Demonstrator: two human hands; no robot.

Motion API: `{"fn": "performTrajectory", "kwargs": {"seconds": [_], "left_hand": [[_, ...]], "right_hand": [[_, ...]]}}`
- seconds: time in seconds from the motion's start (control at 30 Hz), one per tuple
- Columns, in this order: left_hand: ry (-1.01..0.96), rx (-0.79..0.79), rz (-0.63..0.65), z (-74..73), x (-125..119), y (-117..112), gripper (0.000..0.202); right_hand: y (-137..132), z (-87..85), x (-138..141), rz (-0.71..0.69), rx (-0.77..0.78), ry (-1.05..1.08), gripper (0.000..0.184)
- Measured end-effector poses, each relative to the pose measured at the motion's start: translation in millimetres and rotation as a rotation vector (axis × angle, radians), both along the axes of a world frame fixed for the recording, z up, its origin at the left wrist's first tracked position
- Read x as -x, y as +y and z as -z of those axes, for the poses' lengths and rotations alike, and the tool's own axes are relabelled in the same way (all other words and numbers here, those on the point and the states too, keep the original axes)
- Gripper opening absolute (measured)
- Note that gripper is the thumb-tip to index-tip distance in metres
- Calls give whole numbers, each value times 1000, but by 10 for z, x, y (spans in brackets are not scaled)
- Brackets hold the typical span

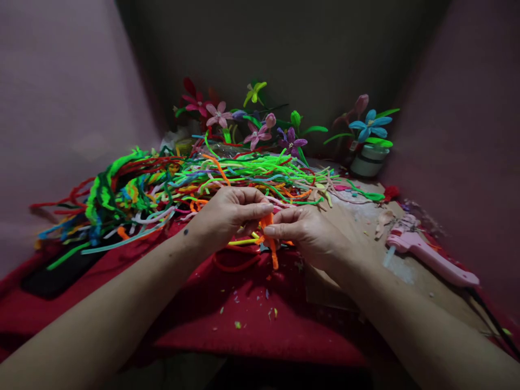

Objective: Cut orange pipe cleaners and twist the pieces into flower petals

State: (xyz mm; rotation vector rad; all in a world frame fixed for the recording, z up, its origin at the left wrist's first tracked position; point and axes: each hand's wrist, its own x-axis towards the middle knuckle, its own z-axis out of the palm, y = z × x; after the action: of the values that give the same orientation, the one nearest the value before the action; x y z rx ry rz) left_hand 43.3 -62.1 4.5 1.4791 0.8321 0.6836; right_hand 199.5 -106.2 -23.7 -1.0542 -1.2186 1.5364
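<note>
Between my two hands is an orange pipe cleaner (274, 254), bent or folded, its lower end hanging down over the red cloth. My left hand (239, 212) pinches its upper part between thumb and fingers. From the right, my right hand (303, 230) pinches the same piece a little lower, thumb on the near side. The two sets of fingertips almost meet and partly cover the orange piece. Just behind my hands lies a large heap of pipe cleaners (252, 170) in green, red, orange, blue and other colours. A yellow pipe cleaner (241, 242) pokes out beneath my left hand.
A pink glue gun (433, 254) rests on cardboard (345, 216) at the right, its cord trailing off the near edge. Pipe-cleaner flowers (254, 132) stand along the back, with a small pot (369, 161) at right. A black phone-like object (60, 271) lies left. Scraps dot the red cloth (244, 330).
</note>
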Motion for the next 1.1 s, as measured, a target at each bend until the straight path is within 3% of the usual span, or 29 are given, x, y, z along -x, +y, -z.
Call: {"fn": "performTrajectory", "kwargs": {"seconds": [0.13, 0.3, 0.5, 0.7, 0.87, 0.97, 1.1], "left_hand": [[94, -116, -37, -23, -23, -32, 24], [178, -153, -54, -48, -44, -83, 25], [230, -329, -220, -22, -107, -149, 18], [96, -41, -177, 26, -111, -116, 20], [14, -117, -85, 37, -64, -75, 21], [-36, -71, -10, 39, -27, -32, 15], [34, -116, -47, 33, 1, 2, 18]], "right_hand": [[-6, -8, 1, -21, -14, -10, 19], [-22, -21, 26, 143, -62, -118, 16], [-22, 17, 48, 131, -117, -242, 17], [-33, -23, 52, 68, -81, -275, 19], [-54, -87, 17, 48, -60, -180, 21], [-58, -100, 8, 24, -51, -131, 22], [-58, -83, 21, 8, -59, -170, 20]]}}
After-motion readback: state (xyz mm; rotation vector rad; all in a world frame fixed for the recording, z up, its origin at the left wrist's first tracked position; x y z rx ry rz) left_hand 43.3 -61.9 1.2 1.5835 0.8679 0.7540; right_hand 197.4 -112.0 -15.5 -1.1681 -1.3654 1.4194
